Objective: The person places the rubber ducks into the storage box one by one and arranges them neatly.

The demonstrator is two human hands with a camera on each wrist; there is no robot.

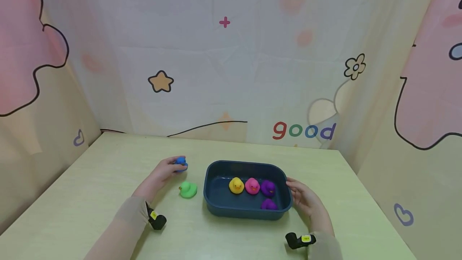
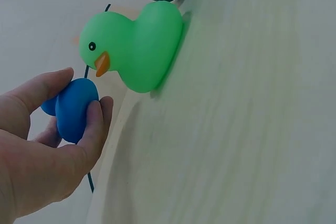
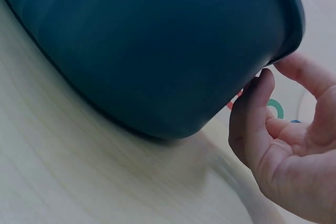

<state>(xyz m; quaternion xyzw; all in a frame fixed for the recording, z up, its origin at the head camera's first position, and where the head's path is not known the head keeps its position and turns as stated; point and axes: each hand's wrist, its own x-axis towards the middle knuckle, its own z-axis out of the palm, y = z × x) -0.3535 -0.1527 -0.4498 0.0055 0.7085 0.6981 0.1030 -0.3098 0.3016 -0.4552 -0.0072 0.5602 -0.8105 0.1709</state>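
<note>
My left hand (image 1: 167, 170) pinches a small blue rubber duck (image 1: 181, 164) between thumb and fingers, left of a dark teal plastic basin (image 1: 245, 214). In the left wrist view the blue duck (image 2: 77, 109) sits at my fingertips, close to a larger-looking green rubber duck (image 2: 139, 45). That green duck (image 1: 188, 189) stands on the table between my left forearm and the basin. My right hand (image 1: 304, 198) holds the basin's right end; the right wrist view shows its fingers (image 3: 257, 103) curled by the rim, against the outer wall (image 3: 157, 51).
Inside the basin, towards its right half, sit a yellow duck (image 1: 236, 185), a pink duck (image 1: 252, 186) and two purple ducks (image 1: 268, 188), one partly hidden by the front wall. The pale wooden table (image 1: 231, 240) ends at a printed cloth backdrop (image 1: 223, 71) behind and at both sides.
</note>
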